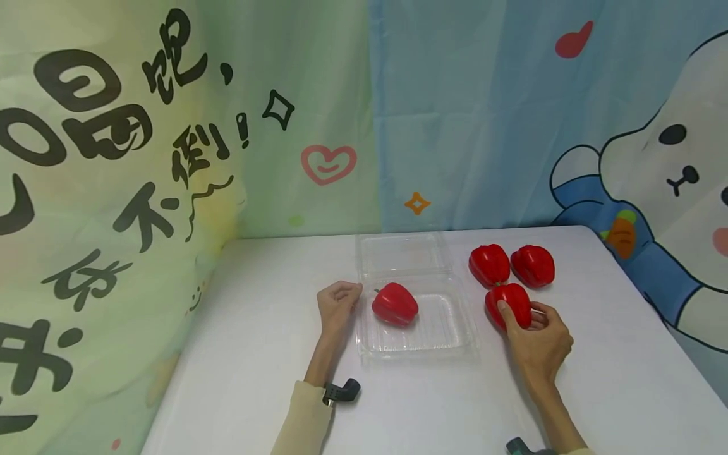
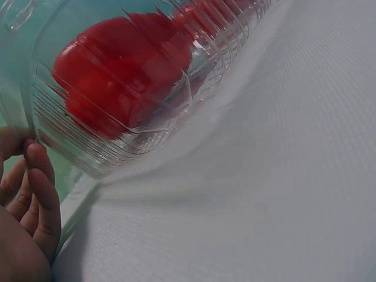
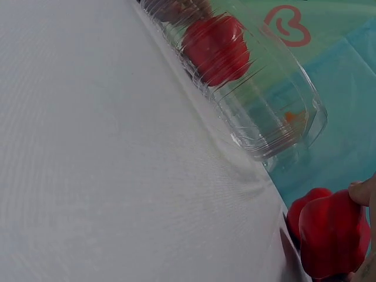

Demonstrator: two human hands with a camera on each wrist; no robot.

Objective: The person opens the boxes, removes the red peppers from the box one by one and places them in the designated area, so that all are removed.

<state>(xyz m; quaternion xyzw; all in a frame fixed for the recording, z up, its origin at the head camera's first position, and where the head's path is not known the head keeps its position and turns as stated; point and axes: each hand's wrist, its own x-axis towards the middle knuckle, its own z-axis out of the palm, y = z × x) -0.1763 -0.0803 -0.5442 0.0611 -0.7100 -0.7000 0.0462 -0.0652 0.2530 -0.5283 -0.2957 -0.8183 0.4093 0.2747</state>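
Note:
A clear plastic clamshell box [image 1: 449,325] stands on the table with its lid [image 1: 400,253] folded back. Inside its left half lies one red bell pepper [image 1: 395,304], stem to the left. My left hand [image 1: 337,304] pinches the box's left rim between thumb and fingertips, as the left wrist view shows. To the right of the box, my right hand [image 1: 534,338] grips another red bell pepper [image 1: 510,303], thumb on the near side and fingers on the right. Just behind it sit two more bell peppers, one on the left [image 1: 489,264] and one on the right [image 1: 533,265].
The white table [image 1: 415,404] carries everything. A printed curtain [image 1: 466,114] with hearts, lettering and a bear hangs right behind the table's far edge. Dark wrist cameras are strapped on both wrists, the left camera [image 1: 344,390] showing fully.

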